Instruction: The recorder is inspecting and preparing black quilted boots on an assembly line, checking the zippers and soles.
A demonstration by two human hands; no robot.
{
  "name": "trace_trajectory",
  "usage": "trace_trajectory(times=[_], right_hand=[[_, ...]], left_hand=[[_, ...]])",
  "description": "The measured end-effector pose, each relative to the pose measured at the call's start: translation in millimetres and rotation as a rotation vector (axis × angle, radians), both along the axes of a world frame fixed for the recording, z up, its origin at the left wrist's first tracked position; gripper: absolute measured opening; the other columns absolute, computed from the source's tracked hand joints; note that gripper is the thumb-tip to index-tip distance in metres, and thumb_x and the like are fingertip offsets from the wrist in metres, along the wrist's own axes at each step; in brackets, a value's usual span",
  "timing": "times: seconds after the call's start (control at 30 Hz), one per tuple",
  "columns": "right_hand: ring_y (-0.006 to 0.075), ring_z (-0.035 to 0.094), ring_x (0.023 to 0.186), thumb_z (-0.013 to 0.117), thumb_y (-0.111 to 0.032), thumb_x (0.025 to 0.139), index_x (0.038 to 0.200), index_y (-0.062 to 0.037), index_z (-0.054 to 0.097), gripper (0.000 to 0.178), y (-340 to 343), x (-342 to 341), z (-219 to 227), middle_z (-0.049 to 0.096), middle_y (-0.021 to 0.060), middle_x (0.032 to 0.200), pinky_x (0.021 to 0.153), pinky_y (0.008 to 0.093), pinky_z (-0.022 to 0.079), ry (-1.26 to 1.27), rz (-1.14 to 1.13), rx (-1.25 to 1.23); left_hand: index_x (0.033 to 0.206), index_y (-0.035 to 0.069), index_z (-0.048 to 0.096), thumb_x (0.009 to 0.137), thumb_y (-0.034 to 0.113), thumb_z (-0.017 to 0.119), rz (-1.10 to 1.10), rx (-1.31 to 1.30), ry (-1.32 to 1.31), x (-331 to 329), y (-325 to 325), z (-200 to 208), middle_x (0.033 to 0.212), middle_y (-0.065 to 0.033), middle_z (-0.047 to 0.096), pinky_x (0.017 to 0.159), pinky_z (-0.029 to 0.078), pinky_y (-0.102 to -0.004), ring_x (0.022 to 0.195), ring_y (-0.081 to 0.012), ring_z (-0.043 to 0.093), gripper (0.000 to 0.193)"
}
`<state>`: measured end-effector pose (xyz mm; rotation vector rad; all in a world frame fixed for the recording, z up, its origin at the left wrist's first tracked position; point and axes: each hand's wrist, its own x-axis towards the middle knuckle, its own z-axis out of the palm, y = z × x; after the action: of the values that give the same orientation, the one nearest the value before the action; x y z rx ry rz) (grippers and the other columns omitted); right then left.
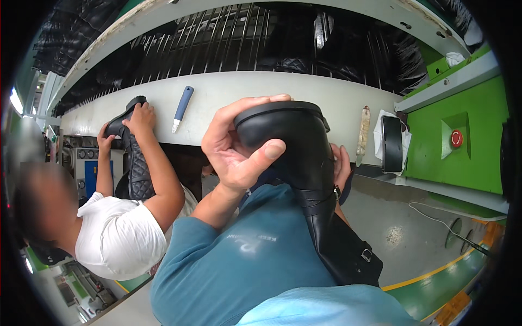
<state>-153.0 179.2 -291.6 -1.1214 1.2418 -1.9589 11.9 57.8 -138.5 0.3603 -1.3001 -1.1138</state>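
A tall black boot lies across me, its toe and sole edge raised toward the white work ledge and its shaft with a small buckle hanging down at my right side. My left hand wraps round the toe, fingers over the sole edge and thumb on the upper. Behind the ankle, my right hand grips the boot from its far side; most of that hand is hidden. On the ledge, a blue-handled knife lies left of the boot, and a knife with a wrapped handle lies to its right.
At my left, a co-worker in a white shirt holds a quilted black boot. Metal rods and more black boots are behind the ledge. A phone-like black slab lies beside a green machine with a red button.
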Motion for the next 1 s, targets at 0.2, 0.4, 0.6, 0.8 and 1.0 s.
trace_trajectory(times=[0.2,0.4,0.6,0.8,1.0], right_hand=[[0.0416,0.066,0.132,0.067,0.0,0.104,0.146,-0.0011,0.067,0.041,-16,-84,35,0.067,0.0286,0.144,0.119,0.0506,0.05,0.687,-0.088,-0.155],[0.0408,0.066,0.134,0.069,0.005,0.101,0.14,-0.0049,0.072,0.04,-17,-116,63,0.064,0.0282,0.147,0.119,0.0511,0.049,0.796,0.029,-0.204],[0.0404,0.066,0.134,0.068,-0.001,0.102,0.141,-0.0055,0.072,0.04,-17,-107,67,0.065,0.0277,0.146,0.119,0.0496,0.049,0.795,0.062,-0.152],[0.0393,0.066,0.134,0.069,-0.004,0.099,0.139,-0.0039,0.074,0.04,-19,-101,75,0.067,0.0273,0.144,0.117,0.0472,0.05,0.811,0.081,-0.086],[0.038,0.067,0.133,0.072,-0.006,0.097,0.136,-0.0034,0.076,0.039,-21,-114,91,0.068,0.0251,0.144,0.116,0.0463,0.051,0.851,0.147,-0.062]], left_hand=[[0.145,-0.003,0.046,0.087,0.0,0.086,-0.268,0.184,-0.048,39,10,-6,0.146,-0.0372,0.064,0.116,0.056,-0.0484,0.136,-0.0391,0.068,0.07],[0.147,-0.007,0.062,0.082,0.002,0.09,-0.251,0.133,-0.292,54,12,0,0.142,-0.0259,0.073,0.113,0.056,-0.0396,0.13,-0.0311,0.073,0.072],[0.143,-0.008,0.069,0.081,0.004,0.091,-0.193,0.063,-0.274,56,13,-19,0.137,-0.0236,0.076,0.11,0.059,-0.0388,0.124,-0.03,0.077,0.067],[0.141,-0.009,0.07,0.081,0.004,0.09,-0.166,0.051,-0.266,59,15,-27,0.135,-0.0249,0.077,0.109,0.06,-0.0393,0.122,-0.0311,0.077,0.064],[0.141,-0.009,0.069,0.081,0.001,0.088,-0.208,0.038,-0.318,67,12,-34,0.137,-0.0256,0.076,0.11,0.059,-0.0404,0.124,-0.0316,0.077,0.064]])
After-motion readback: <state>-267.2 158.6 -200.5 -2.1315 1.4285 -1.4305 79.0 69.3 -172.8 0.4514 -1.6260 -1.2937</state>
